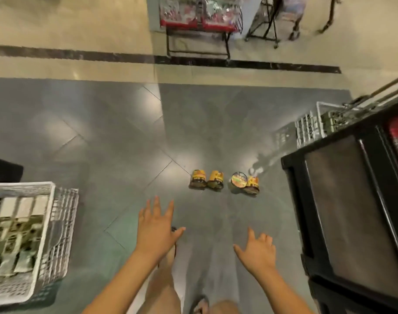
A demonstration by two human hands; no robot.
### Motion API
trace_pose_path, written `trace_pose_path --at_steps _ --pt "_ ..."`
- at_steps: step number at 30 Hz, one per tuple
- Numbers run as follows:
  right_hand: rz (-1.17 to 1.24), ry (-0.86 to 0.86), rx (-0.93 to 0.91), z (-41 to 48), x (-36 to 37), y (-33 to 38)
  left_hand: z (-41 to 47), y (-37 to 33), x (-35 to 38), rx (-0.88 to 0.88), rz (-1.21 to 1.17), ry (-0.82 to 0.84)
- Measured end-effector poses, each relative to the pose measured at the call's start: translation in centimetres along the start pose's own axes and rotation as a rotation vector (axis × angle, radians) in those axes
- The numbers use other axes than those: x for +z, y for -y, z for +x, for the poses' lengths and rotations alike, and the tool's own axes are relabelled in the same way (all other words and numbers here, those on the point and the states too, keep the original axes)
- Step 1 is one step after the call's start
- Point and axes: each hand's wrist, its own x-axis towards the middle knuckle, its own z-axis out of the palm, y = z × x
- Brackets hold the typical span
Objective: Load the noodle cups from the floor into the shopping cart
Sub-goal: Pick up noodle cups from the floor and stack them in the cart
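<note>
- On the grey floor (pixel 102 137), straight ahead of both hands: four noodle cups (pixel 215 180) in a short row, yellow-walled with dark bands.
- Left two of the row touching side by side; a small gap; then the right two, also touching.
- Round printed lid (pixel 238 179) of the third cup turned up toward the camera; upright or tipped for the other three, cannot tell through the blur.
- Left hand (pixel 156 225) held out palm down above the floor, fingers (pixel 157 203) straight and spread apart, holding nothing, short of the cups and a little left of them.
- Right hand (pixel 258 250) also palm down and lower in the view, fingers (pixel 265 239) loosely bent and apart, thumb out to the side, holding nothing.
- Just right of the row: black cart (pixel 352 211) with a flat grey panel on top and metal bars at its far end; red goods barely visible at the picture's right edge.
- Beyond the cart: white plastic crate (pixel 309 128) on the floor.
- Far left, well apart from the cups: white slatted basket (pixel 46 223) with pale packets (pixel 14 243) inside.
- Below the hands: bare legs and a sandalled foot (pixel 200 303).
- At the top, across a dark stripe (pixel 261 64) in beige tiling: red-trimmed display rack (pixel 200 21) of wrapped goods.
</note>
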Motion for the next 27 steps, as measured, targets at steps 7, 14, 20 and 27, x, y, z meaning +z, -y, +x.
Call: trace_pose_path --at_steps 7,14,20,27 --pt "0.044 0.009 -0.015 14.3 2.8 1.2 14.4 -0.5 9.4 0.08 0.06 0.075" --pt "0.064 -0.084 -0.212 36.7 12.4 3.3 31.3 -0.7 27.3 0.191 0.092 0.008" --pt "-0.023 -0.242 -0.393 54.2 20.3 6.3 45.4 0.9 40.8 0.408 0.164 -0.131" --pt "-0.058 -0.471 -0.496 65.6 25.0 8.1 53.3 2.2 48.8 0.613 0.207 -0.316"
